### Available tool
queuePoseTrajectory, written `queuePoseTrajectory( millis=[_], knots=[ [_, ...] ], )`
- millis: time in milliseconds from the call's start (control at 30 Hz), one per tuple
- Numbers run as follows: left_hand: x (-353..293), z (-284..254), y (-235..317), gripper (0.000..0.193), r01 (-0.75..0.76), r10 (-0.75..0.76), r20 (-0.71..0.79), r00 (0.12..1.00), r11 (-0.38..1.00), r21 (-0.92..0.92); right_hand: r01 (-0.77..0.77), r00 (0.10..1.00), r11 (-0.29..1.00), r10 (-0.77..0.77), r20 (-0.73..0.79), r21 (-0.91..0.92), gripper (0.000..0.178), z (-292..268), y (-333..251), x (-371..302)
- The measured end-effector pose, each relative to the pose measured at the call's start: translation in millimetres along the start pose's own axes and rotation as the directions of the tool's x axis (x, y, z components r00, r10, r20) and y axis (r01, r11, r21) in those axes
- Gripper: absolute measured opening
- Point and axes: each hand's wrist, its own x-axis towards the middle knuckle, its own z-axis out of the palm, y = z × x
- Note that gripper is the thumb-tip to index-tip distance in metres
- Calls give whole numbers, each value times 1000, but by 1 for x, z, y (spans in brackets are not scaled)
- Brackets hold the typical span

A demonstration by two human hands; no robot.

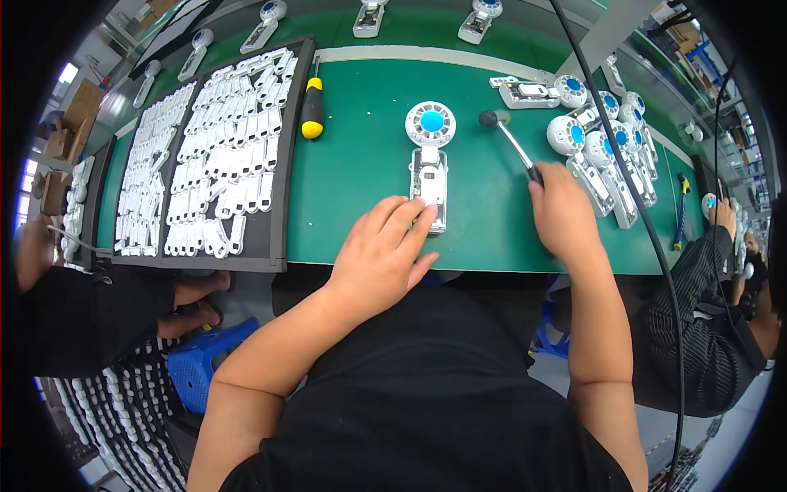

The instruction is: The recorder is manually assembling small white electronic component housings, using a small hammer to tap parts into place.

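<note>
A white fan-like device [429, 176] lies on the green bench in front of me, its round slotted head with a blue disc pointing away. My left hand [381, 246] rests with spread fingers on the lower end of its handle, fingertips touching the pale panel and the thumb apart. To the right of the device, my right hand [566, 205] is closed around the black grip of a small mallet [515, 141]. The mallet's dark head is raised off the bench, slightly blurred, and apart from the device.
A dark divided tray [280, 205] of small white parts stands left. Beside it lies a yellow-black screwdriver [312, 111]. Several similar devices [602, 152] are heaped at right, near a hanging black cable [627, 176]. Further devices [370, 18] sit beyond the bench edge. Co-workers sit on both sides.
</note>
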Motion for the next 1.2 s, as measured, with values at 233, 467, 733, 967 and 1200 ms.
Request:
queuePoseTrajectory(
  millis=[233, 467, 733, 967, 1200],
  knots=[
    [1, 1, 0, 59, -5, 5, 11, 1000, 999, 52, 158, 929, 783, -324, 178, 601, 47, -22, -53, -56],
    [0, 0, 0, 57, 5, -5, 5, 1000, 999, 34, 351, 907, 700, -420, -39, 622, 59, -26, -52, -58],
    [-2, 0, -3, 58, 5, -5, 23, 1000, 1000, 21, 271, 891, 802, -418, 176, 532, 62, -28, -52, -55],
    [0, 1, -5, 60, 11, -11, 12, 1000, 1000, 3, 198, 919, 836, -339, 199, 512, 61, -19, -45, -57],
    [6, -5, -6, 59, 10, -7, 34, 999, 995, -102, 74, 972, 697, -211, 105, 713, 60, -22, -38, -57]
  ],
)
